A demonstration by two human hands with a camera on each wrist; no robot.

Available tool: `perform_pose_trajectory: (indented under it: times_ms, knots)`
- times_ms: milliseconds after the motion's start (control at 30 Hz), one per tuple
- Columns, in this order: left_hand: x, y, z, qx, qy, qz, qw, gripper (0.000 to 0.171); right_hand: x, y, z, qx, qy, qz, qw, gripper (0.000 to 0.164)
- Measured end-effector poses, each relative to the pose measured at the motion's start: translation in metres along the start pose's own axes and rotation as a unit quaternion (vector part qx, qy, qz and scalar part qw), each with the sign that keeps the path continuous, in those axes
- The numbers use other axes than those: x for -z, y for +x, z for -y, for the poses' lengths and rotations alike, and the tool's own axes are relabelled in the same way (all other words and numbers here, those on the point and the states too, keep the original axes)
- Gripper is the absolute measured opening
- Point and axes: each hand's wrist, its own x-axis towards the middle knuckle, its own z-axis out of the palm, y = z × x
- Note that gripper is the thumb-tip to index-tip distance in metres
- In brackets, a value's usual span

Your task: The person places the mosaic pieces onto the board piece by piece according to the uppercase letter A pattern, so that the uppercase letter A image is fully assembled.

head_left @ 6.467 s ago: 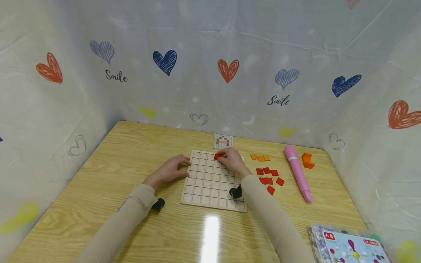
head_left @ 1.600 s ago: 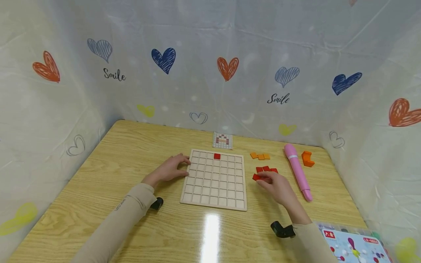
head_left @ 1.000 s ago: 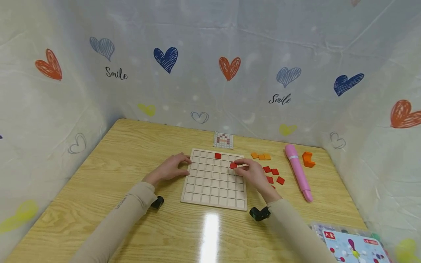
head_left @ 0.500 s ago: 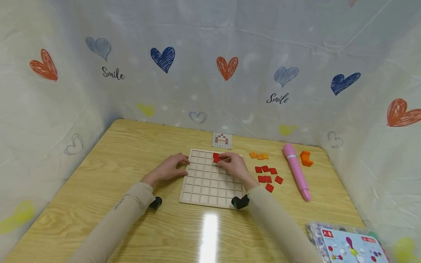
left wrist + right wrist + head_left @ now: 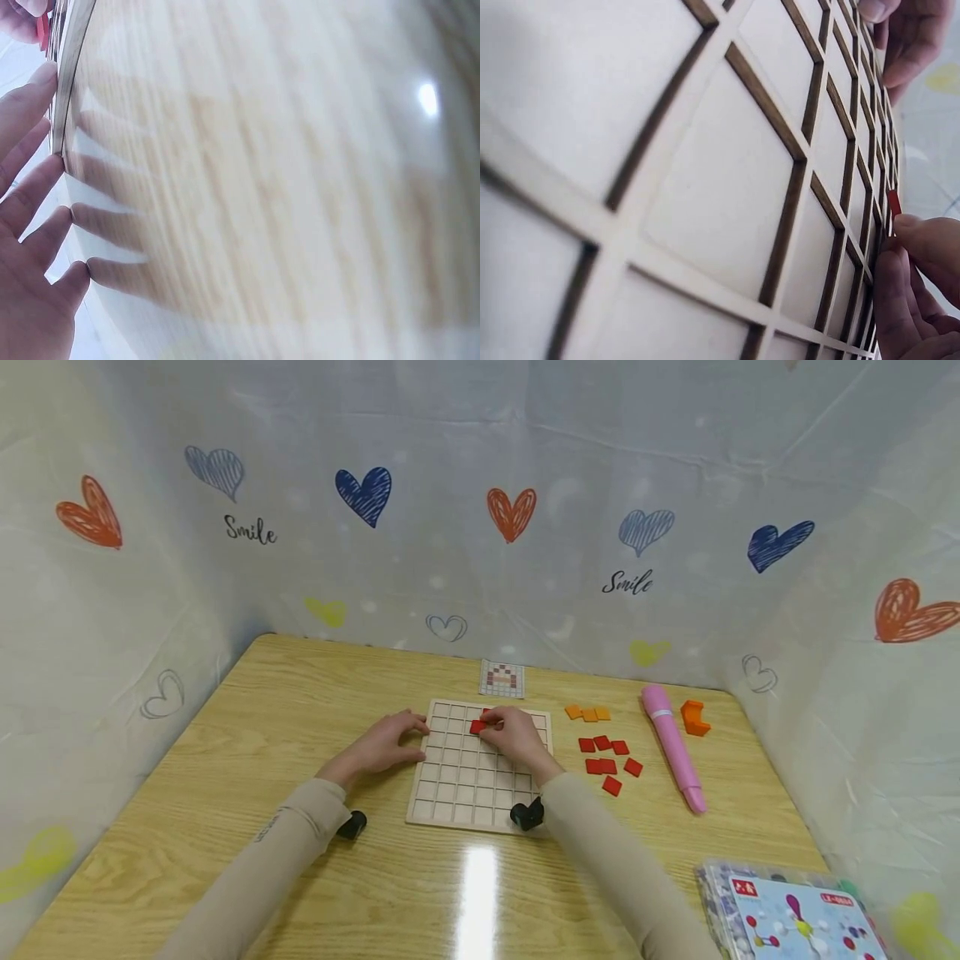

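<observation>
Left of centre, head view: left hand [image 5: 386,743], fingers spread and holding nothing, fingertips at the left edge of the board [image 5: 447,777]; in the left wrist view some tips seem to rest on the bench [image 5: 330,893].

Centre: held tile [image 5: 477,727], red, over the board's second row from the top. It sits at the left end of the right hand [image 5: 517,735], whose grip is closed on it, thumb and finger pinching. The right hand is the nearer; the left is apart from the tile. Square face, so no long axis to set. It lies just lower left of the placed tile [image 5: 486,712] in the top row. Card [image 5: 502,679] beyond the board.

Right: loose orange tiles [image 5: 589,715] above, loose red tiles [image 5: 602,742] below.

Hidden: most of the placed tile and several right-hand cells, behind hand and sleeve. Right wrist view gives the held tile only edge-on; contact with its cell cannot be told.
</observation>
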Motion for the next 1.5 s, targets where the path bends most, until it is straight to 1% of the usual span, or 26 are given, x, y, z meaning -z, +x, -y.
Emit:
perform_pose_trajectory:
  times_ms: [200, 600, 933, 1133, 1367, 1500]
  knots:
    - [0.0012, -0.0005, 0.0003, 0.0, 0.001, -0.002, 1.0, 0.037, -0.0038, 0.0032, 0.0014, 0.014, -0.005, -0.004, 1.0, 0.029]
    - [0.0018, 0.0006, 0.0006, -0.005, 0.001, -0.005, 1.0, 0.037, -0.0059, 0.0077, 0.0021, 0.03, -0.037, -0.006, 0.999, 0.026]
    - [0.0018, 0.0005, -0.0019, -0.002, 0.002, -0.003, 1.0, 0.037, -0.0069, 0.0091, 0.0051, 0.039, -0.081, 0.0, 0.996, 0.025]
    - [0.001, 0.0015, -0.0027, -0.006, 0.005, -0.002, 1.0, 0.037, -0.0068, 0.008, 0.0056, 0.036, -0.083, -0.002, 0.996, 0.024]
    - [-0.0002, 0.0021, -0.0018, -0.002, 0.006, -0.001, 1.0, 0.037, -0.0083, 0.0094, 0.0041, 0.03, -0.088, -0.001, 0.996, 0.024]
    - [0.0001, 0.0014, -0.0014, -0.001, 0.005, -0.003, 1.0, 0.037, -0.0086, 0.0088, 0.0044, 0.032, -0.08, -0.002, 0.996, 0.025]
